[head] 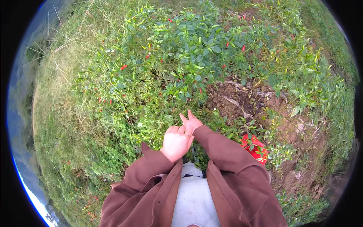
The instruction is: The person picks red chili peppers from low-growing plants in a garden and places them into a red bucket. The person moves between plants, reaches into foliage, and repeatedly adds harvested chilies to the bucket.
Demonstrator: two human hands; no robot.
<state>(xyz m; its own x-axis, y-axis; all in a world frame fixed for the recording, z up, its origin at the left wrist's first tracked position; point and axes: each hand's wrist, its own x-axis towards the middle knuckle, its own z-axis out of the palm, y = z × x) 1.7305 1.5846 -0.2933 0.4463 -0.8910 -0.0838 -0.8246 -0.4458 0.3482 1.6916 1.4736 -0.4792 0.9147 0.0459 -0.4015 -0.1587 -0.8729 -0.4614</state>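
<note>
Over the green foliage in the middle of the view, my two hands come together. My left hand [176,144] is bent at the fingers, and its fingertips lie over or against my right hand. Just beyond it, my right hand [192,122] points two fingers forward, held apart from each other. What lies under either palm is hidden. Directly ahead grows a chili pepper plant [195,54] with green and red pods. One red chili [123,67] hangs left of the middle, and another red chili [243,48] is farther right.
A red container [256,150] stands right of my right forearm, partly covered by leaves. Bare brown soil [300,147] with dry leaf scraps lies on the right. Tall dry grass [62,88] rises on the left. More chili plants [309,68] grow along the right side.
</note>
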